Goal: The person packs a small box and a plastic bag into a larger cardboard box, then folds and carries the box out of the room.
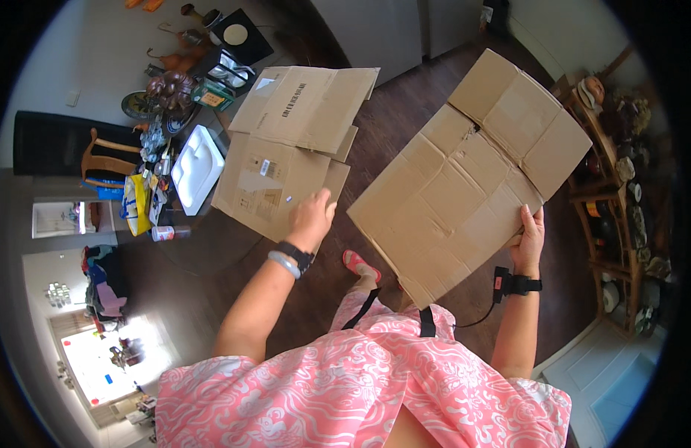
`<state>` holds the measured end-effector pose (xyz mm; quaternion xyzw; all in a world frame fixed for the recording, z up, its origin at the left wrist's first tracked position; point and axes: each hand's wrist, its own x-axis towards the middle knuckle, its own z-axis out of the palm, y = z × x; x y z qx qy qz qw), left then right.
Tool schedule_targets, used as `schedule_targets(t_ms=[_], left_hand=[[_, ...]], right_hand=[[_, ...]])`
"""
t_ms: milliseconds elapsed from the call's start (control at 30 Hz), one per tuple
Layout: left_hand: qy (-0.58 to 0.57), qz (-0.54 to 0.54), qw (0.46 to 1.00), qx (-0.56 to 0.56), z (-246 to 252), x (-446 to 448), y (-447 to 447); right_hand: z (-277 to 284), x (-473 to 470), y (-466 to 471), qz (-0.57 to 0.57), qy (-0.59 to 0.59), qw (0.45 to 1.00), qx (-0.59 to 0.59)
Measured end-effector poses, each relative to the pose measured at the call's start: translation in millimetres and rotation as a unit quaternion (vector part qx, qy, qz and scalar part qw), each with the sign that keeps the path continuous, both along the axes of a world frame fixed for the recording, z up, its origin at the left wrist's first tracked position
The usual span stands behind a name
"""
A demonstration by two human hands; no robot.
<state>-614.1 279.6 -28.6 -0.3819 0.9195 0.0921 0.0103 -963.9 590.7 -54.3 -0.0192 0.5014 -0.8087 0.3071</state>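
My left hand (312, 217) grips the near right edge of a flattened cardboard box (301, 120), its fingers curled and partly hidden. That box has printing, labels and a strip of tape, and its flaps stand apart on the right side. In my right hand (529, 238) is a second flattened cardboard box (446, 190), held by its right edge with the thumb on top. This one is plain brown and creased, with a small torn hole near a fold. The two boxes are tilted and apart from each other, above the dark wood floor (387, 131).
To the left, a table holds a white moulded tray (197, 168), a yellow bag (136, 204) and a green box (212, 95). A wooden chair (107, 157) stands beyond. Wooden shelves (611, 196) with bottles line the right. A pink slipper (359, 264) is on my foot below.
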Motion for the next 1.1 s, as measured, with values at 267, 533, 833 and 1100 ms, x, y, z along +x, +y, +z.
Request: schedule_targets(t_ms=[267,533,833,1100], left_hand=[[-0.280,-0.081,0.951,-0.101,1.5,-83.6,-64.8],[-0.325,-0.190,0.921,-0.104,-6.4,-90.3,-92.3],[-0.350,-0.102,0.929,-0.067,-10.3,-98.3,-94.9],[-0.237,0.002,0.971,0.001,50.9,-92.4,-114.0]], right_hand=[[-6.3,12.3,12.9,0.103,-0.027,0.993,0.053],[-31.9,36.7,-11.9,0.186,-0.084,0.978,0.032],[-44.8,42.4,-23.7,0.232,-0.103,0.966,0.043],[-37.7,42.9,-41.5,0.282,-0.136,0.949,-0.029]])
